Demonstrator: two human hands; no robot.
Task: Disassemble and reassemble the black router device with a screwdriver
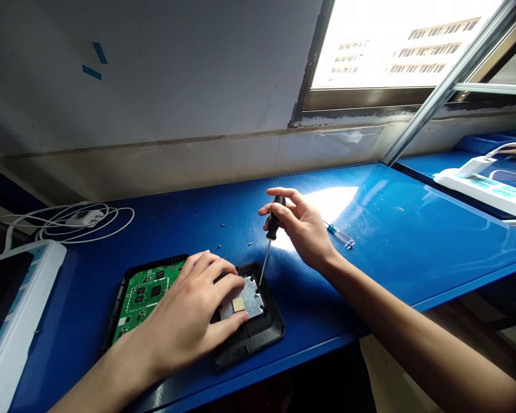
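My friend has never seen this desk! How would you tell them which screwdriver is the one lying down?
Find the big blue table, then its bright patch of light. Near that patch, just right of the right hand, lies the clear screwdriver. Its see-through handle with a blue end sets it apart from the held, black-handled screwdriver.

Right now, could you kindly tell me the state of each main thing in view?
Black screwdriver: held in right hand, tilted
Metal plate: partly covered by left hand
Circuit board: exposed, partly hidden
Black case: lying open
Screws: loose on desk
Clear screwdriver: lying down
White cable: loosely looped
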